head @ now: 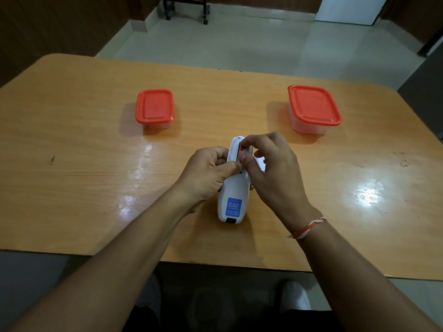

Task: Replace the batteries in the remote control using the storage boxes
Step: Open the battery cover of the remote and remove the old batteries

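A white remote control (233, 195) lies back side up, with a blue label near its close end, above the middle of the wooden table (72, 164). My left hand (206, 174) grips its left side. My right hand (271, 168) pinches a red and black battery (240, 149) in the open compartment at the far end. A white piece, perhaps the battery cover (261, 163), lies on the table under my right hand. Two clear storage boxes with red lids stand behind, a small box (154, 109) at the left and a larger box (314, 107) at the right. Both lids are on.
The table's near edge (215, 262) runs just below my forearms. A dark scuff mark (52, 159) is on the left of the tabletop. Beyond the far edge are a tiled floor and a wheeled stand (185, 10).
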